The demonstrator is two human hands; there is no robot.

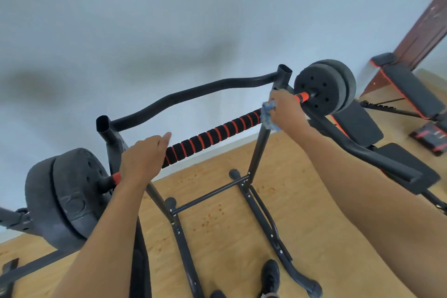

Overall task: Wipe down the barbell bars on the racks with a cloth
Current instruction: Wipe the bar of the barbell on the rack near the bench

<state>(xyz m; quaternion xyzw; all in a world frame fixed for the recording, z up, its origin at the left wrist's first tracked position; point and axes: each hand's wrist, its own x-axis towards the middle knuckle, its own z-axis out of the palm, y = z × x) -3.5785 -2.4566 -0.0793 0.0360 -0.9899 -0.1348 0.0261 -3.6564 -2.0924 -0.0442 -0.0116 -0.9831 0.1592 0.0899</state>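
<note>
The barbell bar (212, 134), black foam ringed with red, lies across the black rack (193, 91) from near left to far right. A crumpled blue cloth (266, 113) hugs its right end.

The bar (212, 134) is wearing a matt black foam sleeve ringed with red bands, looking soft and ribbed. The cloth (267, 113) is showing a fluffy blue pile. The weight plates (321, 87) are looking matt black and grainy. The rack (258, 150) is showing smooth black-painted metal tube with a faint sheen. The floor (242, 225) is showing smooth, pale wood grain.
</note>
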